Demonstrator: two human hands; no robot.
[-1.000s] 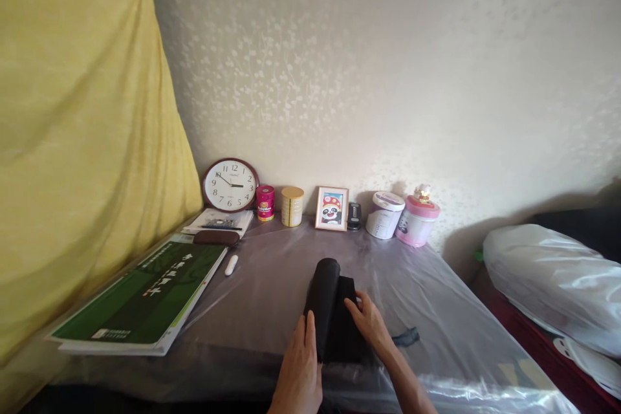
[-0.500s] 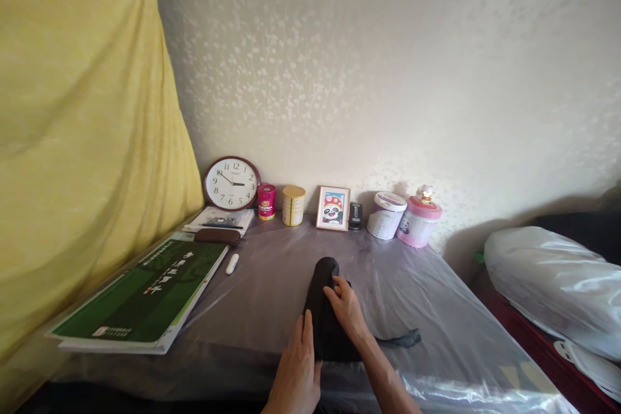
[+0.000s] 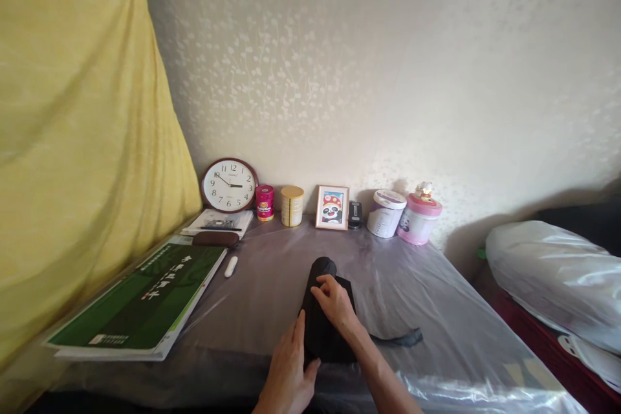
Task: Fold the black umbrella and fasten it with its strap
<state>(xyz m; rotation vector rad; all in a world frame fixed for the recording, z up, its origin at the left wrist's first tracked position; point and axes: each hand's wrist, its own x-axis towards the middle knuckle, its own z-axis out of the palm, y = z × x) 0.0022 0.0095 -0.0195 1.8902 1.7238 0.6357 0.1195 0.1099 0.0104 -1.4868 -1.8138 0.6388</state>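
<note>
On the plastic-covered table lies a black fabric bundle [image 3: 315, 326], rolled along its left side, with a flat flap spread to the right. A dark strap [image 3: 405, 338] trails from it on the right. My left hand [image 3: 290, 359] holds the bundle's near left side, fingers along the edge and thumb at its bottom. My right hand [image 3: 334, 304] rests on top of the roll, its fingers bent and pressed together against the fabric. What lies inside the roll is hidden.
At left are a green book [image 3: 145, 297], a brown case [image 3: 216, 239] and a white stick-like object [image 3: 231, 266]. Along the wall stand a clock [image 3: 229, 185], a pink can [image 3: 264, 202], a yellow-lidded can [image 3: 292, 207], a framed panda picture [image 3: 332, 207] and two tubs [image 3: 387, 214].
My right hand has moved slightly left over the roll, showing more of the flap on its right. My left hand has shifted a little left, its thumb now further out.
</note>
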